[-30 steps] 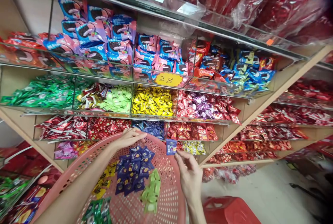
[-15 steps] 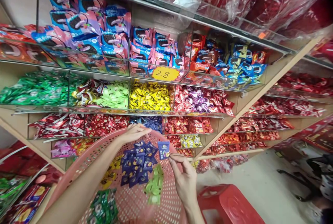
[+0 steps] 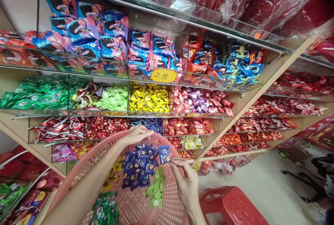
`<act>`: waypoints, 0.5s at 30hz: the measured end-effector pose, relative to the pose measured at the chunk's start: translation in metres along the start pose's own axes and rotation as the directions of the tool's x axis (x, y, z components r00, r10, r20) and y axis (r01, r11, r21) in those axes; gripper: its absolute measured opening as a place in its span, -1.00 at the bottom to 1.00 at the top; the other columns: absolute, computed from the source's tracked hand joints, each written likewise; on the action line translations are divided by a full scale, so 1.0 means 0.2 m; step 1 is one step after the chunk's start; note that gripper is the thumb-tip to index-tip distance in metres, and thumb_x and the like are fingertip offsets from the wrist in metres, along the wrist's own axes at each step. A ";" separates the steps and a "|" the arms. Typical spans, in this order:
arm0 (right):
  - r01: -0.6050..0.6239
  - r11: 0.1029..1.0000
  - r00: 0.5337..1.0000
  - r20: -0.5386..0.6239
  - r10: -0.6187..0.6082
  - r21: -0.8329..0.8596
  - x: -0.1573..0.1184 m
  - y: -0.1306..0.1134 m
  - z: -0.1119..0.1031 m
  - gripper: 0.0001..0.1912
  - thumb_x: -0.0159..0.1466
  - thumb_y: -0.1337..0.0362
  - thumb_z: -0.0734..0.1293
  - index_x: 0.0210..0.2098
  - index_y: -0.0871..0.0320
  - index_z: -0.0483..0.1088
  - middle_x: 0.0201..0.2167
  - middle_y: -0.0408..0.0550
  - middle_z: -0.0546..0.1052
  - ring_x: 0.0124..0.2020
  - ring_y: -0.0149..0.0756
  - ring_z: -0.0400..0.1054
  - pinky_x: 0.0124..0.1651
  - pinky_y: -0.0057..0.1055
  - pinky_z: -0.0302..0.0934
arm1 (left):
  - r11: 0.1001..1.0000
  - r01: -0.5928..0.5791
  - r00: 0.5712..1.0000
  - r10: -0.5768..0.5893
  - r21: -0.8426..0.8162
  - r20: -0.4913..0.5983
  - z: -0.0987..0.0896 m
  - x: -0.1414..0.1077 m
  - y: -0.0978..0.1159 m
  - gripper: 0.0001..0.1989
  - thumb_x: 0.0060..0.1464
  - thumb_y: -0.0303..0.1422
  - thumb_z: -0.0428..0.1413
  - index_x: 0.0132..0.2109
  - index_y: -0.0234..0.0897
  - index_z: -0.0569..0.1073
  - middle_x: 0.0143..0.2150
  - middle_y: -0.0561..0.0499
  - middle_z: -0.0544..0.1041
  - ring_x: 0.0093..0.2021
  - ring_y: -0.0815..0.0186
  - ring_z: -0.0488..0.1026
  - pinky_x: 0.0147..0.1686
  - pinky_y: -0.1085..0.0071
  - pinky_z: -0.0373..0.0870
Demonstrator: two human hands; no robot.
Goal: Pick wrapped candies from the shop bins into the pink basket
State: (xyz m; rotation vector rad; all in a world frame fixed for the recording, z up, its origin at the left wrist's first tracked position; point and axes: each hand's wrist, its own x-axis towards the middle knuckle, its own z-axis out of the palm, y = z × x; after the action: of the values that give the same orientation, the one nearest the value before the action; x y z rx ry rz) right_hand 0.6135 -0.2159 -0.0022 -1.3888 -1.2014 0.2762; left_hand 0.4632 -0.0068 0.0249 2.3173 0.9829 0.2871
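Observation:
My left hand (image 3: 137, 134) is closed over the far rim of a pink perforated plastic basket (image 3: 88, 164), its fingers pointing right along the edge. Between thumb and forefinger, my right hand (image 3: 186, 179) pinches one small purple candy packet (image 3: 164, 154) by its lower corner, above the basket's right side. Inside the basket lies a heap of purple candy packets (image 3: 137, 169). Light green packets (image 3: 156, 188) are to the right of it, yellow packets (image 3: 114, 174) to the left, partly behind my left forearm. Dark green packets (image 3: 105, 209) lie nearest me.
Shelves of wrapped sweets rise ahead, including a purple candy bin (image 3: 147, 124) just beyond the basket and yellow candies (image 3: 149, 98) above it. A yellow price tag (image 3: 164, 75) reads 28. A red plastic stool (image 3: 235, 206) stands at lower right on the floor.
The view has shifted slightly, so the shelves sit a little lower in the picture. Both hands keep their holds, and the pinched packet remains over the basket.

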 end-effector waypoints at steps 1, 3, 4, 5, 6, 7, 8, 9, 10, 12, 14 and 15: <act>-0.004 1.000 1.000 0.003 0.004 -0.001 0.00 0.00 0.00 -0.90 0.16 0.30 0.27 -0.35 0.13 0.43 -0.36 -0.03 0.51 -0.28 -0.27 0.39 -0.20 -0.35 0.27 | 1.000 0.007 1.000 -0.007 -0.003 -0.001 0.00 0.00 0.00 -0.47 0.03 0.11 -0.22 -0.42 -0.01 0.54 -0.09 0.14 0.40 0.01 0.15 0.19 0.09 0.16 -0.17; -0.013 1.000 1.000 0.010 0.013 -0.006 0.00 0.00 0.00 -0.89 0.16 0.30 0.27 -0.35 0.13 0.43 -0.36 -0.04 0.51 -0.27 -0.28 0.39 -0.19 -0.36 0.27 | 1.000 0.019 1.000 -0.019 -0.004 -0.003 0.01 0.01 0.00 -0.46 0.02 0.11 -0.22 -0.42 -0.02 0.55 -0.08 0.12 0.39 0.02 0.14 0.18 0.08 0.15 -0.17; -0.018 1.000 1.000 0.015 0.018 -0.009 0.00 0.00 0.00 -0.89 0.16 0.30 0.27 -0.35 0.12 0.43 -0.36 -0.04 0.51 -0.27 -0.28 0.39 -0.18 -0.37 0.27 | 1.000 0.020 1.000 -0.020 -0.002 -0.003 0.01 0.01 0.00 -0.46 0.02 0.12 -0.23 -0.42 -0.02 0.55 -0.08 0.11 0.39 0.02 0.14 0.18 0.08 0.15 -0.17; -0.023 1.000 1.000 0.020 0.024 -0.013 0.00 0.00 0.00 -0.89 0.17 0.30 0.26 -0.34 0.12 0.43 -0.35 -0.04 0.51 -0.27 -0.29 0.39 -0.18 -0.37 0.26 | 1.000 0.018 1.000 -0.018 0.001 -0.004 0.01 0.01 0.00 -0.45 0.02 0.12 -0.23 -0.42 -0.03 0.55 -0.08 0.11 0.39 0.02 0.14 0.18 0.08 0.14 -0.16; -0.030 0.999 0.999 0.027 0.030 -0.016 0.00 0.01 0.00 -0.89 0.17 0.30 0.26 -0.34 0.12 0.43 -0.35 -0.04 0.51 -0.27 -0.29 0.39 -0.18 -0.37 0.26 | 1.000 0.017 1.000 -0.017 0.004 -0.004 0.01 0.01 0.00 -0.45 0.01 0.12 -0.23 -0.42 -0.03 0.55 -0.08 0.11 0.39 0.01 0.14 0.19 0.08 0.14 -0.15; -0.036 0.999 0.999 0.035 0.036 -0.020 0.00 0.01 0.00 -0.88 0.17 0.29 0.26 -0.33 0.12 0.43 -0.34 -0.04 0.51 -0.26 -0.29 0.39 -0.18 -0.37 0.26 | 1.000 0.017 1.000 -0.017 0.008 -0.006 0.01 0.01 0.00 -0.44 0.01 0.13 -0.23 -0.42 -0.03 0.55 -0.09 0.11 0.39 0.00 0.15 0.19 0.07 0.13 -0.14; -0.040 0.999 0.998 0.044 0.041 -0.022 0.00 0.01 0.00 -0.88 0.17 0.29 0.26 -0.32 0.12 0.43 -0.33 -0.03 0.51 -0.26 -0.29 0.39 -0.17 -0.37 0.26 | 1.000 0.018 1.000 -0.018 0.009 -0.006 0.01 0.00 0.00 -0.44 0.01 0.13 -0.23 -0.43 -0.03 0.55 -0.09 0.11 0.39 0.00 0.15 0.19 0.07 0.13 -0.14; -0.046 0.999 0.998 0.052 0.047 -0.023 -0.01 0.01 0.00 -0.87 0.18 0.29 0.26 -0.32 0.13 0.44 -0.33 -0.03 0.51 -0.26 -0.29 0.39 -0.18 -0.37 0.26 | 1.000 0.019 1.000 -0.019 0.006 -0.005 0.01 0.00 0.00 -0.44 0.00 0.14 -0.23 -0.43 -0.03 0.55 -0.09 0.11 0.39 0.00 0.15 0.19 0.07 0.13 -0.14; -0.050 0.999 0.997 0.061 0.051 -0.022 -0.01 0.01 0.00 -0.86 0.18 0.28 0.26 -0.31 0.13 0.44 -0.32 -0.02 0.51 -0.27 -0.29 0.39 -0.18 -0.37 0.26 | 1.000 0.019 1.000 -0.019 0.001 -0.003 0.01 0.00 0.01 -0.44 0.00 0.14 -0.23 -0.43 -0.03 0.55 -0.09 0.11 0.38 0.00 0.14 0.19 0.08 0.12 -0.15; -0.054 0.998 0.996 0.074 0.055 -0.018 -0.01 0.02 0.01 -0.85 0.18 0.27 0.26 -0.30 0.13 0.44 -0.32 -0.01 0.51 -0.29 -0.29 0.39 -0.20 -0.37 0.27 | 1.000 0.029 1.000 -0.029 -0.009 0.007 0.01 -0.01 0.01 -0.43 0.00 0.15 -0.24 -0.43 -0.02 0.55 -0.07 0.12 0.38 0.02 0.12 0.16 0.09 0.11 -0.16; -0.045 0.999 0.995 0.086 0.046 -0.018 -0.01 0.02 0.02 -0.83 0.18 0.27 0.26 -0.27 0.13 0.45 -0.34 -0.02 0.52 -0.33 -0.30 0.39 -0.25 -0.39 0.27 | 0.998 0.055 0.998 -0.054 -0.010 0.015 0.01 -0.01 0.02 -0.41 0.00 0.15 -0.26 -0.43 -0.04 0.55 -0.04 0.12 0.37 0.04 0.09 0.14 0.09 0.11 -0.17; -0.036 0.999 0.994 0.105 0.038 -0.018 0.00 0.02 0.02 -0.82 0.18 0.27 0.26 -0.26 0.13 0.45 -0.36 -0.02 0.52 -0.35 -0.31 0.39 -0.28 -0.40 0.27 | 0.998 0.070 0.997 -0.070 -0.009 0.016 0.00 -0.01 0.03 -0.40 0.00 0.15 -0.27 -0.43 -0.05 0.55 -0.05 0.11 0.38 0.04 0.08 0.15 0.09 0.11 -0.17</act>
State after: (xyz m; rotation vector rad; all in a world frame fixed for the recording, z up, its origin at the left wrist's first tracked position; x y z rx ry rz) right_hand 0.6122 -0.2124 -0.0061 -1.4259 -1.2670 0.3705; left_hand 0.4646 -0.0114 0.0287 2.2674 1.0499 0.2445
